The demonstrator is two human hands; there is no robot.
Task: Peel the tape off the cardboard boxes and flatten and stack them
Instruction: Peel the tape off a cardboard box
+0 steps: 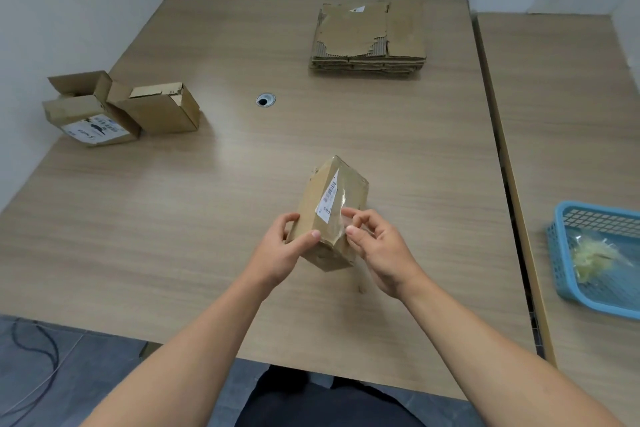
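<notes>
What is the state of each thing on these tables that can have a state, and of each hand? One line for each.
taped box: closed, tilted, held in both hands.
clear tape: on the box, one edge pinched.
left hand: grips the box.
right hand: fingers pinch the tape.
labelled box: open, not flattened.
plain box: open, not flattened.
cardboard stack: flattened, piled.
blue basket: holds crumpled tape.
</notes>
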